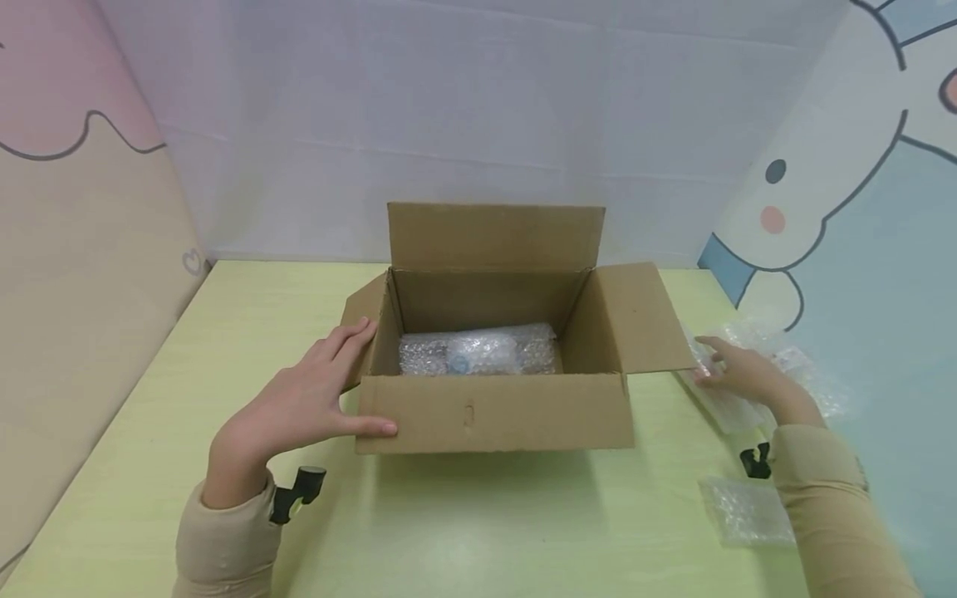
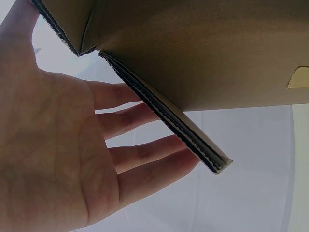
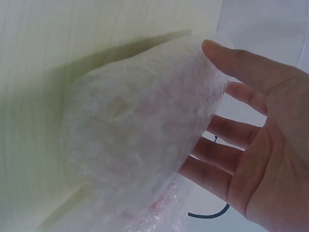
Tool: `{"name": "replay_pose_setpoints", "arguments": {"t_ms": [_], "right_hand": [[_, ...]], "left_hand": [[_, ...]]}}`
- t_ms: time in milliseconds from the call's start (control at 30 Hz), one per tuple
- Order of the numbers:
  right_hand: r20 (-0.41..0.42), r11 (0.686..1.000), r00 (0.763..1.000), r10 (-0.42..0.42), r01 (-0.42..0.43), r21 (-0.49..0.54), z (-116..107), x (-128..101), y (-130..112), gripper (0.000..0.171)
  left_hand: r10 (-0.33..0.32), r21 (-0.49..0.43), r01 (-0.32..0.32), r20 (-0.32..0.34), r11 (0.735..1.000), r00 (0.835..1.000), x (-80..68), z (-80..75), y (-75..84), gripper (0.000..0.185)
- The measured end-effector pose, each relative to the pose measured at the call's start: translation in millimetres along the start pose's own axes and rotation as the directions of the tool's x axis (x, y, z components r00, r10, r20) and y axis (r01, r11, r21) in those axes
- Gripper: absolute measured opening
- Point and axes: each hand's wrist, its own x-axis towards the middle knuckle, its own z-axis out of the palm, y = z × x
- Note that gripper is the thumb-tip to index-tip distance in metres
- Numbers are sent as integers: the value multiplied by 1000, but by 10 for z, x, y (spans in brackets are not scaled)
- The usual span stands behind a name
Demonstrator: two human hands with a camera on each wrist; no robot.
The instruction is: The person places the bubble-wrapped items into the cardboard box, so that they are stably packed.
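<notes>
Inside the open cardboard box (image 1: 489,415) lies a bubble-wrapped item (image 1: 478,351).

- My pale green table (image 1: 478,531) carries an open cardboard box (image 1: 493,411) near its middle.
- Right of the box, a heap of bubble wrap (image 1: 755,374) lies at the table's edge.
- Nearer me than that heap, right of the box, lies a small bubble-wrap piece (image 1: 743,511).
</notes>
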Motion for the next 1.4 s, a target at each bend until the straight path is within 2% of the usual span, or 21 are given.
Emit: {"name": "replay_pose_setpoints", "arguments": {"t_ms": [133,333,567,700,967,1200,1400], "right_hand": [[-23,1000,1000,-12,12,-1,20,5,9,78],[8,999,999,38,-38,10,41,-10,24,77],[16,999,999,41,-42,9,27,-42,48,78],[13,1000,1000,27,-27,1,-44,-69,68,72],[-10,999,999,30,-31,-30,-328,-175,2,67],[-28,997,997,76,-76,-5,-681,-265,-117,77],[-129,992,985,116,-120,-25,-1085,-397,-218,84]], "left_hand": [[-1,-2,1,0,1000,1000,-9,-5,1,117],[0,0,0,2,1000,1000,-17,-4,-4,117],[-3,-2,3,12,1000,1000,-18,-8,3,117],[-1,-1,1,11,1000,1000,-14,-6,2,118],[-3,-3,3,7,1000,1000,-10,-8,-6,118],[-4,-8,4,9,1000,1000,-12,-22,2,117],[0,-15,0,10,1000,1000,-4,-18,0,117]]}}
